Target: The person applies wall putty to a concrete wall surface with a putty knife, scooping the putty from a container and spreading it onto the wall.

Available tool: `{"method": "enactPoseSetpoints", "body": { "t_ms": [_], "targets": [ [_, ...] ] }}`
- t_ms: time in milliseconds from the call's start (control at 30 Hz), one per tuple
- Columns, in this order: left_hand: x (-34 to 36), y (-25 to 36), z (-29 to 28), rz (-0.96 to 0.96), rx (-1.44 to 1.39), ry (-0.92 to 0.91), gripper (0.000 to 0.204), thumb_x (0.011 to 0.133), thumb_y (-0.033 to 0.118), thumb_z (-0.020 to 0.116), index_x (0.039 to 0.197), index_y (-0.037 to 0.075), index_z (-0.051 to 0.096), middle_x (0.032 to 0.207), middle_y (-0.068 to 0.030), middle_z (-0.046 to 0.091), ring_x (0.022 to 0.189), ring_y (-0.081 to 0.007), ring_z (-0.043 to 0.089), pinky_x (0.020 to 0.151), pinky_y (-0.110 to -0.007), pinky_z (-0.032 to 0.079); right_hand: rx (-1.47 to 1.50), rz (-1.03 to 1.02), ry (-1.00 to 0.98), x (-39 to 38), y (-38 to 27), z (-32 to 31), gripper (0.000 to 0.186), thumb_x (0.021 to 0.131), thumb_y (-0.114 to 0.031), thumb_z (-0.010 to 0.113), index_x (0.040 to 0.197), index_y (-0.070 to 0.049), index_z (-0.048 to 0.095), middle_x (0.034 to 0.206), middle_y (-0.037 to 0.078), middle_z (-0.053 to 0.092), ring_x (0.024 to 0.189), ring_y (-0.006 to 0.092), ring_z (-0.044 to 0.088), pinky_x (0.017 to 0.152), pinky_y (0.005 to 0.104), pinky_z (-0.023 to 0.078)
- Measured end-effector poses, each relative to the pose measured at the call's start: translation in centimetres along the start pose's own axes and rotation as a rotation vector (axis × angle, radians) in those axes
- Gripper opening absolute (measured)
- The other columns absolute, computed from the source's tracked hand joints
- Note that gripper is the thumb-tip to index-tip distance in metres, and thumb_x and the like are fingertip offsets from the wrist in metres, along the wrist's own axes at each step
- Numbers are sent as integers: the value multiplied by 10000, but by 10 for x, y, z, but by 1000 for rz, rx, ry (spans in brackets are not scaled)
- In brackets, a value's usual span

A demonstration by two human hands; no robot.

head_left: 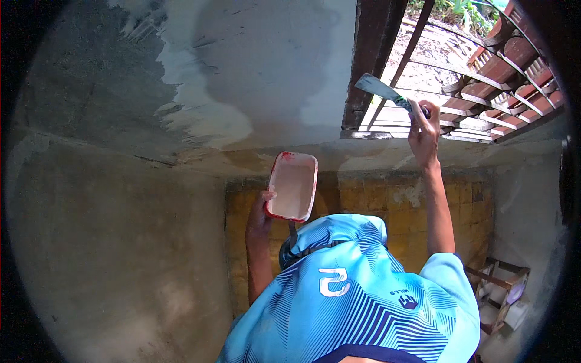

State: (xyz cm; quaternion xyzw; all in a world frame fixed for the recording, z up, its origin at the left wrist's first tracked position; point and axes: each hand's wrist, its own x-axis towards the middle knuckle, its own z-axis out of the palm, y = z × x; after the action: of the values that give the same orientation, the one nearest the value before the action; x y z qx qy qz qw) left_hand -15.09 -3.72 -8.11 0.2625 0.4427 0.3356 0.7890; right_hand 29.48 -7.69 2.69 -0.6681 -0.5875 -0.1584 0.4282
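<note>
Head view, looking down over a light-blue patterned shirt toward a concrete wall. The left hand is closed on the lower left edge of a red-rimmed rectangular tray, its thumb over the rim; the tray holds pale plaster and is raised in front of the chest, below the freshly coated grey-white patch. The right hand is raised and wrapped shut around the handle of a flat putty knife, whose blade points up and left beside the dark door frame. A wooden crate stands at lower right.
</note>
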Motion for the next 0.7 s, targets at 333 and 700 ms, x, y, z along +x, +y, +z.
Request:
{"method": "enactPoseSetpoints", "body": {
  "t_ms": [333, 700],
  "targets": [
    [5, 2, 3, -8, -21, 28, 545, 824, 306, 627, 1208, -67, 525, 1136, -151, 631, 992, -244, 643, 886, -373, 528, -25, -15, -94, 17, -13, 9, 435, 822, 104, 572, 1197, -95, 662, 1064, 146, 548, 861, 271, 628, 747, 364, 567],
    [-1, 7, 11, 0, -38, 25, 549, 830, 277, 631, 1249, -54, 505, 1204, -163, 598, 1078, -257, 608, 937, -395, 500, -42, -182, -108, 28, -35, 18, 495, 773, 142, 567, 1200, -89, 666, 1073, 132, 551, 877, 249, 618, 704, 341, 553]
  ]
}}
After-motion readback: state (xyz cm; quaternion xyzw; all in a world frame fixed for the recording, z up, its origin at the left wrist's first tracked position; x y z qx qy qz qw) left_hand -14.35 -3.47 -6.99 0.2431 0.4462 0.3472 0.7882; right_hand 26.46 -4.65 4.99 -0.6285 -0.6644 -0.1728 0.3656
